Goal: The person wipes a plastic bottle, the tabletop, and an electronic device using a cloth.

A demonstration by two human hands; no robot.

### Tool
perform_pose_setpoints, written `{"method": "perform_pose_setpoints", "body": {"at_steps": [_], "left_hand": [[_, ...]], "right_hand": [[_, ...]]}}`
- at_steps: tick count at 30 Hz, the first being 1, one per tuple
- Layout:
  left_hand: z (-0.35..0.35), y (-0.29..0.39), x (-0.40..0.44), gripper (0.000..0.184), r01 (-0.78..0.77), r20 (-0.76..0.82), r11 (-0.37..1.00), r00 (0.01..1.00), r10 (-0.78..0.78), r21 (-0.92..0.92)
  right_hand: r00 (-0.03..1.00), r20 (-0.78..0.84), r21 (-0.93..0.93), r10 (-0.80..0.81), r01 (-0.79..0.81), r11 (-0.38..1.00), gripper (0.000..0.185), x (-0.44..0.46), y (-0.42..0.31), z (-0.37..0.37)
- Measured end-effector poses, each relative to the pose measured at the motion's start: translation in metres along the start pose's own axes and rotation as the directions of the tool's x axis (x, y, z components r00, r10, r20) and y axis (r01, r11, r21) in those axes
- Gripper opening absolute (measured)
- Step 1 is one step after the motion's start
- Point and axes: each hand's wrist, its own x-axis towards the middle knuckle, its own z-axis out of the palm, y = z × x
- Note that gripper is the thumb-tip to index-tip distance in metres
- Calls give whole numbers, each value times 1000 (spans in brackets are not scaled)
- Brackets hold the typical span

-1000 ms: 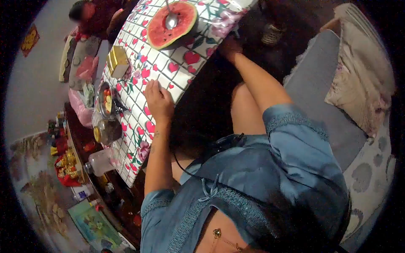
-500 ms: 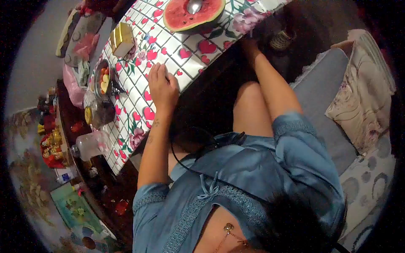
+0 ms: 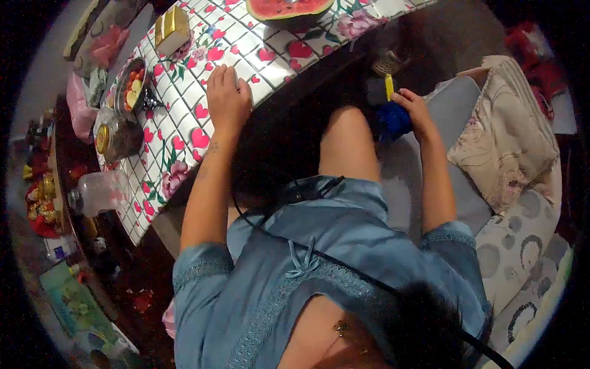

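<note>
My left hand [image 3: 228,101] lies on the table edge, fingers stretched over the heart-patterned tablecloth [image 3: 270,80], with nothing visible in it. Away to the right, beside my knee and above the grey seat, my right hand [image 3: 419,114] is closed on a dark blue bundle [image 3: 393,121] with a yellow strip. Thumb and fingers pinch it near the strip; its exact kind is unclear. At the top of the table is a cut watermelon half [image 3: 290,9], partly out of frame. A gold-and-white box [image 3: 172,31] stands beyond my left hand.
On the table's left side are a bowl of fruit [image 3: 132,89], a jar with a gold lid [image 3: 118,138] and a clear plastic bottle [image 3: 101,192]. A patterned beige cushion [image 3: 507,141] rests on the grey sofa seat [image 3: 458,104] to the right.
My right hand has come back from low beside the table and now holds the blue bundle. My left hand stays on the tablecloth. The view has shifted, leaving the watermelon partly cut off.
</note>
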Motion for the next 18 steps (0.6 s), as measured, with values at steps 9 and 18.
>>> {"method": "perform_pose_setpoints", "body": {"at_steps": [9,18], "left_hand": [[-86,26,-18,50,291,204,642,957,-208,-709],[-98,-34,-46,85,377,183,562,910,-371,-736]], "right_hand": [[843,496,105,-207,178,978,33,-73,-147,129],[666,717,111,-206,182,977,36,-50,-185,267]]}}
